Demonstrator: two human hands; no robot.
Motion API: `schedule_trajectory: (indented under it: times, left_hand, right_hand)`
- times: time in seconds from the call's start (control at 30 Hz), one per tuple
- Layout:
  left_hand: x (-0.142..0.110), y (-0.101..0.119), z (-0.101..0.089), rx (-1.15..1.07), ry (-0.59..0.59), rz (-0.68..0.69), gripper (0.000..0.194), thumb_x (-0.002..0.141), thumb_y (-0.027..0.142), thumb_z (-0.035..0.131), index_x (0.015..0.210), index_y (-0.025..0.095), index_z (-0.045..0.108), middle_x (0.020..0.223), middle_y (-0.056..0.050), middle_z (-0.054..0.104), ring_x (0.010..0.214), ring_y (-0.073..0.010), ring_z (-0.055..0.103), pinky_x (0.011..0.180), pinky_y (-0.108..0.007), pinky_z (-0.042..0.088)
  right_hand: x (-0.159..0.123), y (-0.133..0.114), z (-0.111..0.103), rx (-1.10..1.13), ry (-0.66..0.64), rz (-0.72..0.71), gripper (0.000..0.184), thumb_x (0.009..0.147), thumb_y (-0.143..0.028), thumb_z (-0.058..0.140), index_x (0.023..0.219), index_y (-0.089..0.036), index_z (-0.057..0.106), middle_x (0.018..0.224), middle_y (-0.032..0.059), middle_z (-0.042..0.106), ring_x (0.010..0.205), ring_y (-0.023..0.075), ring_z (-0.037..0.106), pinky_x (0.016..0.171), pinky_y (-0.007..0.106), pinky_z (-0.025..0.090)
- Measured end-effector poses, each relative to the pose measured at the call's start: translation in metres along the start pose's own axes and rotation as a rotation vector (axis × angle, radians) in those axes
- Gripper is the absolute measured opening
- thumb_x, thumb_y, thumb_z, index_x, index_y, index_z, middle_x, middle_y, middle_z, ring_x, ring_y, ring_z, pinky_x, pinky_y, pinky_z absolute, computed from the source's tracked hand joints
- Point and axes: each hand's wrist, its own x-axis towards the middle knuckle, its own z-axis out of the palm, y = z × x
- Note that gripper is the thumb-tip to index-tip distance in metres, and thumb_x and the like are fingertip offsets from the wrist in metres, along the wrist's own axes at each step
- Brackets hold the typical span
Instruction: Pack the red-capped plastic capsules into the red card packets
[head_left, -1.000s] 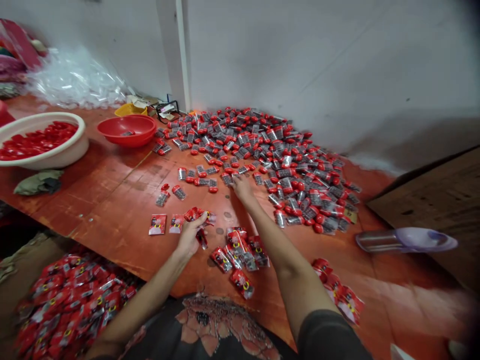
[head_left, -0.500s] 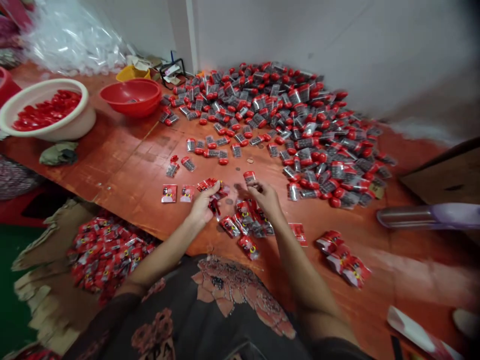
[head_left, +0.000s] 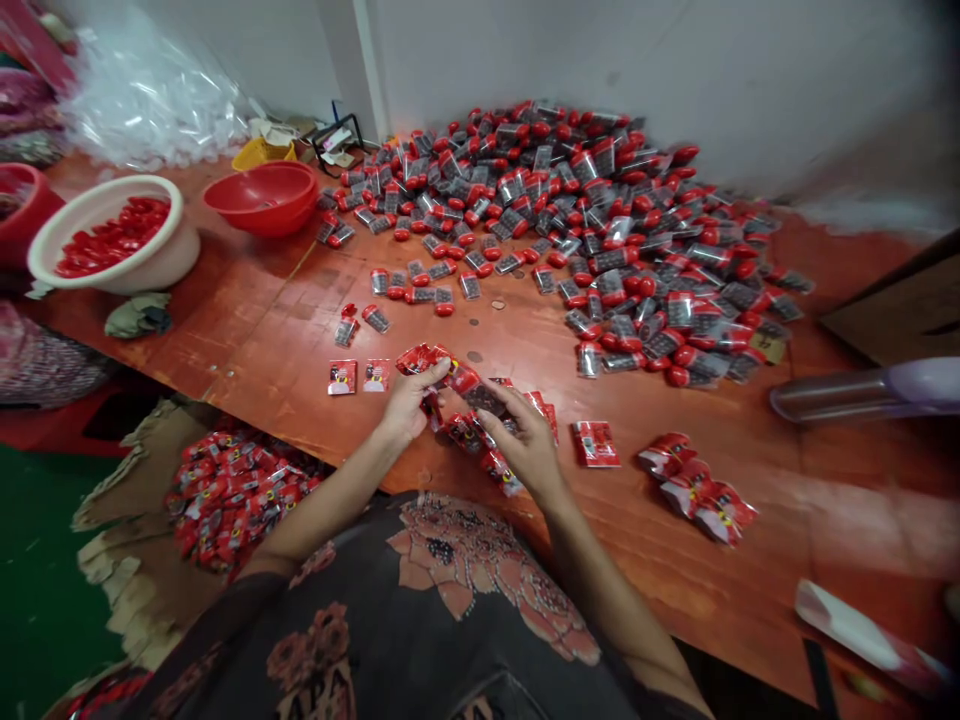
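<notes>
My left hand (head_left: 412, 398) is closed on several red printed packets (head_left: 420, 358), bunched between thumb and fingers. My right hand (head_left: 525, 435) grips a small clear container with a red cap and dark contents (head_left: 484, 396). Its red end meets the packets at my left fingertips; whether it is inside one I cannot tell. Below my hands lies a heap of filled red packets (head_left: 495, 465), partly hidden by my right hand. Two flat red cards (head_left: 342, 377) lie left of my left hand. A stack of red cards (head_left: 596, 444) sits right of my right hand.
A large pile of red-capped containers (head_left: 600, 220) spreads along the wall. At left stand a white basin (head_left: 161, 258) of red pieces and a red bowl (head_left: 262, 195). Below the table edge is a box (head_left: 142, 540) of filled packets. More red cards (head_left: 697, 490) lie right.
My right hand has brought the red-capped container down and left, against the packets in my left hand. My left hand still holds its bunch. The view has shifted slightly.
</notes>
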Motion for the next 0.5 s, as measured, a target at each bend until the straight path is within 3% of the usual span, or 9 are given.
schedule_trajectory:
  times: [0.2, 0.33, 0.5]
  left_hand:
    - [-0.009, -0.002, 0.001, 0.114, -0.061, 0.155, 0.031, 0.054, 0.032, 0.087, 0.067, 0.014, 0.066, 0.057, 0.004, 0.061, 0.04, -0.0059, 0.047, 0.037, -0.02, 0.037]
    - [-0.013, -0.005, 0.001, 0.193, -0.078, 0.185, 0.03, 0.052, 0.03, 0.087, 0.061, 0.015, 0.062, 0.049, 0.005, 0.055, 0.038, -0.0074, 0.047, 0.038, -0.021, 0.038]
    - [-0.016, -0.007, 0.0, 0.214, -0.119, 0.18, 0.028, 0.055, 0.03, 0.086, 0.06, 0.015, 0.062, 0.048, 0.004, 0.056, 0.037, -0.0084, 0.047, 0.036, -0.022, 0.038]
  right_hand:
    - [0.0, -0.005, -0.007, 0.064, 0.011, -0.019, 0.041, 0.089, -0.025, 0.059, 0.127, -0.041, 0.061, 0.118, 0.0026, 0.066, 0.109, 0.0231, 0.06, 0.097, 0.048, 0.047]
    - [-0.002, -0.004, -0.008, 0.112, 0.001, -0.002, 0.039, 0.089, -0.026, 0.06, 0.125, -0.04, 0.062, 0.112, 0.0022, 0.065, 0.106, 0.0211, 0.06, 0.095, 0.044, 0.048]
    - [-0.005, -0.003, -0.004, 0.261, 0.023, 0.086, 0.038, 0.086, -0.027, 0.064, 0.122, -0.038, 0.065, 0.12, 0.0013, 0.066, 0.111, 0.0218, 0.061, 0.1, 0.045, 0.046]
